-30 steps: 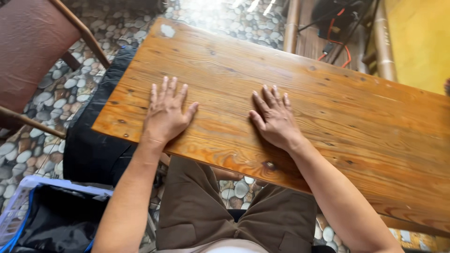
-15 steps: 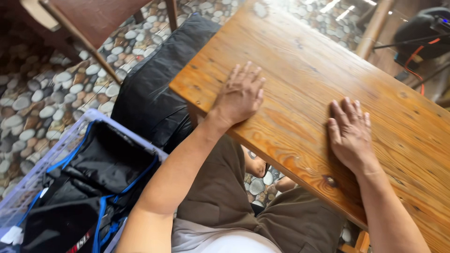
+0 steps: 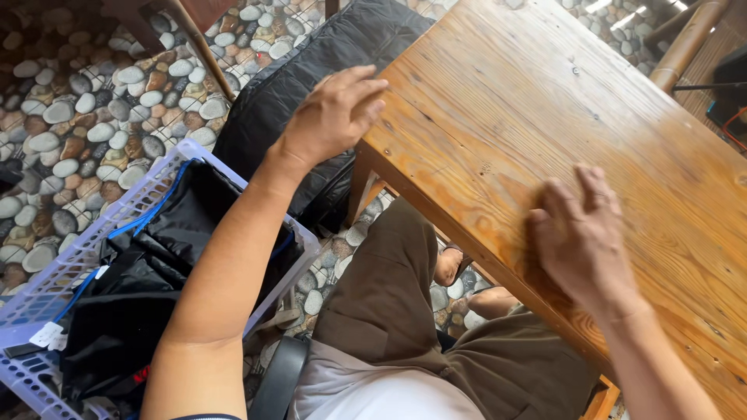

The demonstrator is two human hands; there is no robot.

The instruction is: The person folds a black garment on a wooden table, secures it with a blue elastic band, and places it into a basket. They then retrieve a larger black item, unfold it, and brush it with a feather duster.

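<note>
A white plastic basket (image 3: 54,288) sits on the pebble floor (image 3: 70,117) at lower left, holding a black bag (image 3: 148,280) with blue trim. Just beyond it lies a black padded cushion (image 3: 311,54), with a wooden chair leg (image 3: 198,43) nearby. A bamboo pole (image 3: 689,43) crosses the top right corner.

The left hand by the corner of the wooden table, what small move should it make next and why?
Probably swing the left hand down toward the white plastic basket of black fabric: it hangs lifted at the wooden table corner, empty, fingers spread, basket below.
</note>
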